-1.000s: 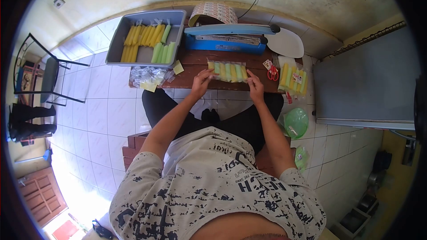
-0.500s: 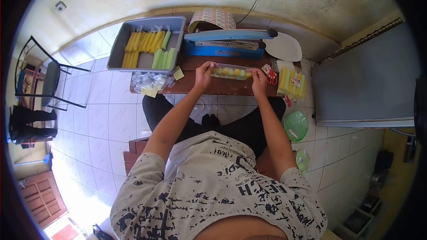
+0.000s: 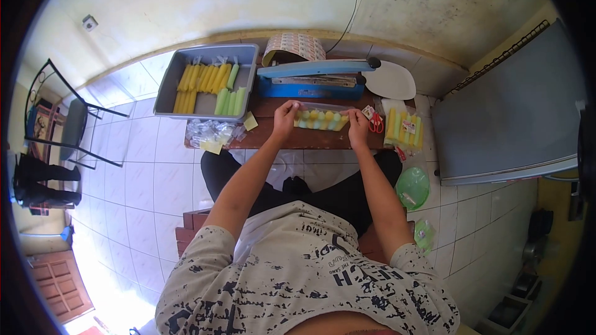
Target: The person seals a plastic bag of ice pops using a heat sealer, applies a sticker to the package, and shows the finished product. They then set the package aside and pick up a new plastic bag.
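Note:
Both hands stretch a clear plastic bag (image 3: 321,119) filled with yellow and green sticks, whose rounded ends face me. My left hand (image 3: 286,118) pinches its upper left corner, and my right hand (image 3: 358,126) pinches the upper right corner. Just beyond the bag stands a blue bag sealer (image 3: 310,90) with its long lever. Red-handled scissors (image 3: 376,124) lie right of my right hand. Beside them is a packed bag of yellow and green sticks (image 3: 405,127) with a label on it.
A grey tray (image 3: 205,111) at the left holds yellow and green sticks. Crumpled clear bags (image 3: 211,131) lie in front of it. Behind the sealer is a curled label sheet (image 3: 295,46); a white plate (image 3: 390,80) is at right. A green basket (image 3: 413,187) sits on the floor.
The bag has tipped, so more of the stick ends show toward me. Both hands keep their hold on its corners. The whole view has shifted slightly with my head.

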### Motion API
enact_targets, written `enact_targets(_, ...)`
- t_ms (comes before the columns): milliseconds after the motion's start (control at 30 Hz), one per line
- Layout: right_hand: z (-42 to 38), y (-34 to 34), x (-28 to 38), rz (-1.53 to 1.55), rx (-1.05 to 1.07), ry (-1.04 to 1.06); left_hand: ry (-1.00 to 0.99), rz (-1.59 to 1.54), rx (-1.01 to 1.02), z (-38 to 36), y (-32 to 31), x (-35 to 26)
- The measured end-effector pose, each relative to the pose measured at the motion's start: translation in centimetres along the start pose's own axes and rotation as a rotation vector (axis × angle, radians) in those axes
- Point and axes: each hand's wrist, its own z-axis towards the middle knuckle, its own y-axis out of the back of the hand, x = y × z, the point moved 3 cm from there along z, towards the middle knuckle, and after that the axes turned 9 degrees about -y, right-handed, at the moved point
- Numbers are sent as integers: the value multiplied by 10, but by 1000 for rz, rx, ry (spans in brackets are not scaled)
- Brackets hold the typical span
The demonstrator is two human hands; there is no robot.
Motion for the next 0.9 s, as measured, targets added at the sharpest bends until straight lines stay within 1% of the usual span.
enact_targets(67, 2, -1, -3, 16, -42, 6, 59, 11, -7, 0, 1, -1)
enact_targets(200, 7, -2, -7, 4, -48, 29, -27, 21, 28, 8, 6, 10)
enact_targets(300, 11, -2, -6, 15, -49, 32, -19, -54, 38, 14, 6, 20)
enact_targets(400, 20, -3, -12, 47, -3, 5, 13, -127, 40, 23, 5, 23)
enact_targets(467, 23, -3, -14, 78, 10, 7, 93, -140, 12, 25, 4, 22)
enact_targets(600, 38, -3, -23, 85, 14, -27, 118, -161, -2, 36, 0, 25)
enact_targets(667, 45, -3, -27, 122, 48, -56, 201, -181, -35, 42, -1, 34)
enact_targets(700, 47, -2, -24, 123, 43, -56, 202, -181, -30, 44, -3, 30)
enact_targets(767, 54, 0, -19, 53, 30, -61, 262, -171, -60, 47, -6, 25)
enact_targets(900, 81, -4, -47, 54, 14, -69, 300, -142, -118, 58, -13, 18)
